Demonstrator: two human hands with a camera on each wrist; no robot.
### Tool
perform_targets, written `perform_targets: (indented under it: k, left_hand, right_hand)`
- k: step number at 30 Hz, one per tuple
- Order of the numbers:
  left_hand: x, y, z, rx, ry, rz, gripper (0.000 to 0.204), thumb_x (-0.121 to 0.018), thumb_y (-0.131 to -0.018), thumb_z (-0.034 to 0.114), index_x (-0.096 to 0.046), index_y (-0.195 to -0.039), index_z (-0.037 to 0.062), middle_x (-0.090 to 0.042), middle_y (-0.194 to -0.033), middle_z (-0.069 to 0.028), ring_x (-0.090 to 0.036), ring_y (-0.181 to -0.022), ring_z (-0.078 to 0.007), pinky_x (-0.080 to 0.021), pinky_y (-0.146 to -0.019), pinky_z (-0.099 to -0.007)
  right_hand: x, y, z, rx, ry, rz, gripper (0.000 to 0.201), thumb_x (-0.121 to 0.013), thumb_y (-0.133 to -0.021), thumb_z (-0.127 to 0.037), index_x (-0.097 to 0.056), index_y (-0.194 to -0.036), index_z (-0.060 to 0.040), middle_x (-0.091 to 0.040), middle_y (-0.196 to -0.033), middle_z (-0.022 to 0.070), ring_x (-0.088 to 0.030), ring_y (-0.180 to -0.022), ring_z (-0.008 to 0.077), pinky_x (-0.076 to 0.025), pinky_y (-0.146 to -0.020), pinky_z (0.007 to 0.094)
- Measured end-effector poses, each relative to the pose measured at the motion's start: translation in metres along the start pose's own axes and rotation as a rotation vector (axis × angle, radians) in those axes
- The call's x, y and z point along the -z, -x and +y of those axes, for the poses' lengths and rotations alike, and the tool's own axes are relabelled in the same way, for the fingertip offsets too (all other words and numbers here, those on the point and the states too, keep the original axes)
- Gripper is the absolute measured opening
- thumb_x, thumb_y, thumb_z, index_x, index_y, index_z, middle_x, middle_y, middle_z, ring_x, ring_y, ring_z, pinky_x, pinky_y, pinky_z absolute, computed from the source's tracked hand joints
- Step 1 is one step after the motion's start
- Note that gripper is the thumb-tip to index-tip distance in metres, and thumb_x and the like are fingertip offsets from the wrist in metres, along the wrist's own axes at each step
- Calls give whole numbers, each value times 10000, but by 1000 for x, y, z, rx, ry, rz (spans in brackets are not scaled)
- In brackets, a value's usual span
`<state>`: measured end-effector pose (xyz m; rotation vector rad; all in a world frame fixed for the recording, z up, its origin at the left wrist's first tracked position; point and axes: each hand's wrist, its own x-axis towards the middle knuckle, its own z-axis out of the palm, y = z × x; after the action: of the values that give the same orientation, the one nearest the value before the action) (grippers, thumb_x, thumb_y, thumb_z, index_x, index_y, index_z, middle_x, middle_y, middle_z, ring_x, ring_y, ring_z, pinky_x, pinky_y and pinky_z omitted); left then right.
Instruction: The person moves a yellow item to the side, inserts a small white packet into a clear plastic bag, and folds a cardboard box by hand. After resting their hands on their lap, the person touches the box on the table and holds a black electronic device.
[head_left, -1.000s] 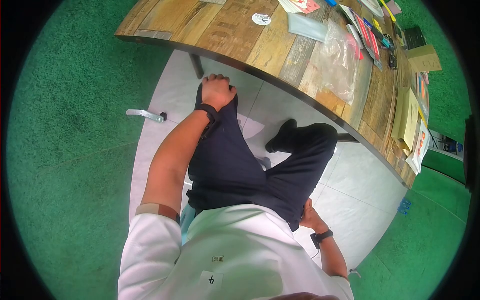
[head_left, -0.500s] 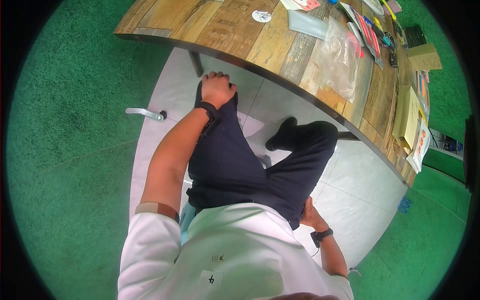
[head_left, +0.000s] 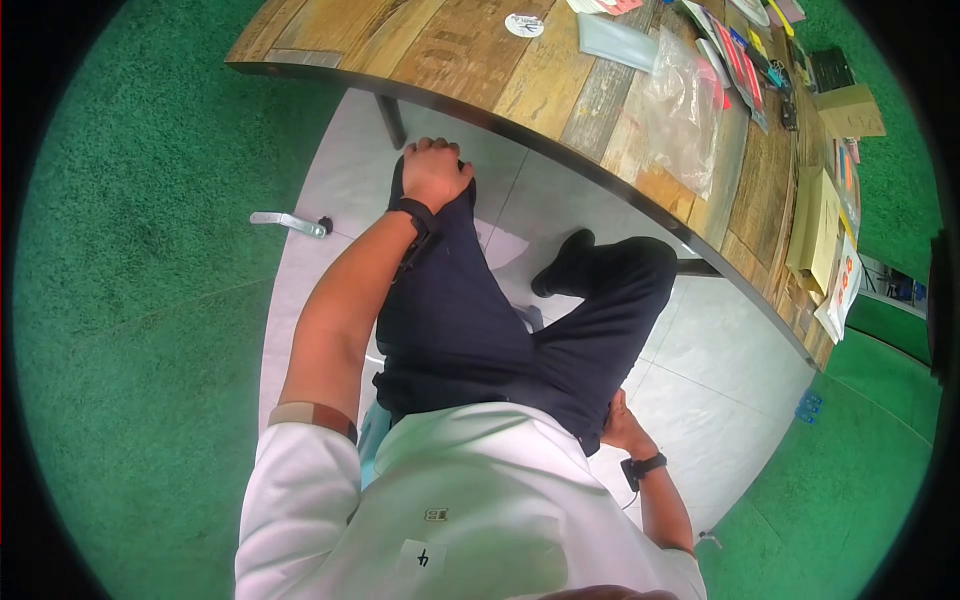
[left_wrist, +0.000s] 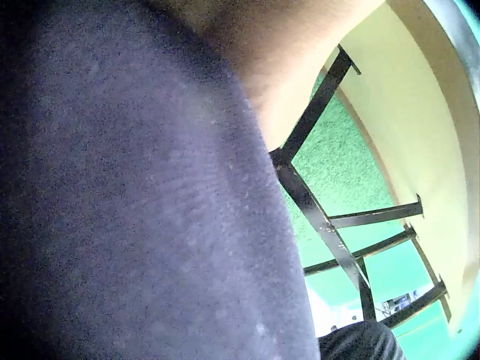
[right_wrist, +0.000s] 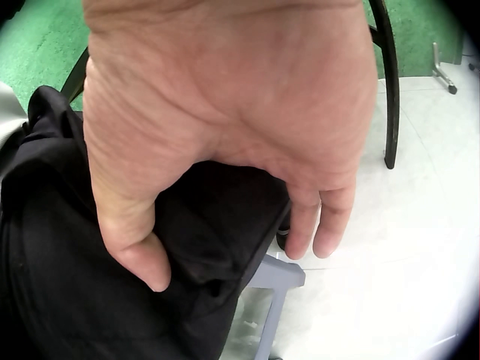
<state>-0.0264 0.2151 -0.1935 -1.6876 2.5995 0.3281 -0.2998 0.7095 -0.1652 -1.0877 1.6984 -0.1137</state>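
My left hand (head_left: 433, 176) rests on the left knee of the dark trousers (head_left: 450, 310), its fingers draped over the front of the knee. In the left wrist view the trouser cloth (left_wrist: 157, 195) fills most of the picture, with part of the hand (left_wrist: 277, 67) above it. Beside the right thigh hangs my right hand (head_left: 625, 430). Seen from the right wrist, the hand (right_wrist: 225, 97) has its thumb against the black trouser cloth (right_wrist: 202, 217) and two fingers pointing loosely down past the leg. Nothing is held in either hand.
A wood-patterned table (head_left: 460, 60) stands in front of the knees. On it lie a clear plastic bag (head_left: 680, 120), a round sticker (head_left: 523, 25), a yellow box (head_left: 815, 230) and stationery. Dark table legs (left_wrist: 322, 202) and a grey stool leg (right_wrist: 274, 300) stand near the legs.
Both hands keep their places. The table edge sits slightly higher in the head view, a small shift of the view.
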Motion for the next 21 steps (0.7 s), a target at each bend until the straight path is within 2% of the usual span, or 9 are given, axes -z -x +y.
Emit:
perform_targets:
  k: [1,3,4,6,9,13,15,21]
  left_hand:
    - [0,0,0,-2,3,3,374,-609,-857,399,-729,-1052,104,-679,-1104,-87,-571,-1139,-287,-432,-971,-451]
    - [-2,1,-1,-10,23,15,377,-588,-858,390,-727,-1038,89,-680,-1093,-92,-571,-1127,-288,-414,-986,-467]
    - [-3,1,-1,-18,41,27,381,-567,-860,381,-725,-1023,75,-680,-1081,-96,-572,-1115,-288,-397,-1000,-483]
    - [-4,0,-2,-20,42,27,381,-567,-859,380,-725,-1023,74,-681,-1082,-97,-571,-1116,-289,-396,-1002,-487]
    - [-3,1,-2,-20,43,25,381,-567,-860,379,-725,-1023,73,-681,-1080,-98,-571,-1118,-291,-394,-1007,-494]
    - [-2,1,-1,-21,51,22,379,-570,-858,379,-725,-1019,72,-682,-1074,-102,-571,-1120,-293,-390,-1013,-508]
    - [-3,1,-2,-22,49,27,378,-571,-857,378,-726,-1017,72,-681,-1072,-103,-571,-1118,-293,-389,-1015,-511]
    - [-7,0,-2,-24,59,46,369,-576,-850,371,-727,-1003,71,-682,-1064,-102,-574,-1111,-294,-388,-1016,-518]
  right_hand:
    - [-1,-1,2,-1,0,-1,1078,-853,-723,-266,-111,-1484,-85,-398,-1388,258,-518,-1232,427,-467,-1024,437]
    - [-1,-2,4,106,80,19,1185,-857,-715,-328,4,-1492,-89,-350,-1379,305,-557,-1155,501,-528,-953,499]
    - [-1,-2,3,105,80,19,1185,-857,-715,-328,4,-1492,-89,-350,-1379,305,-557,-1155,501,-528,-953,499]
    - [-1,0,-1,31,-34,16,1058,-848,-725,-223,-127,-1486,-78,-344,-1376,254,-476,-1253,427,-457,-1025,437]
    - [-1,0,-2,35,-13,22,1045,-842,-728,-208,-133,-1485,-72,-342,-1376,257,-471,-1258,424,-454,-1029,435]
    - [-4,-2,9,38,8,18,1040,-837,-731,-204,-133,-1485,-69,-345,-1370,258,-473,-1249,429,-454,-1029,434]
    - [-6,-4,14,125,101,49,1115,-854,-716,-333,-74,-1469,-72,-365,-1370,295,-551,-1150,498,-520,-933,496]
    - [-6,-3,12,133,69,59,1112,-855,-713,-308,-77,-1470,-68,-368,-1366,296,-555,-1137,496,-515,-937,498]
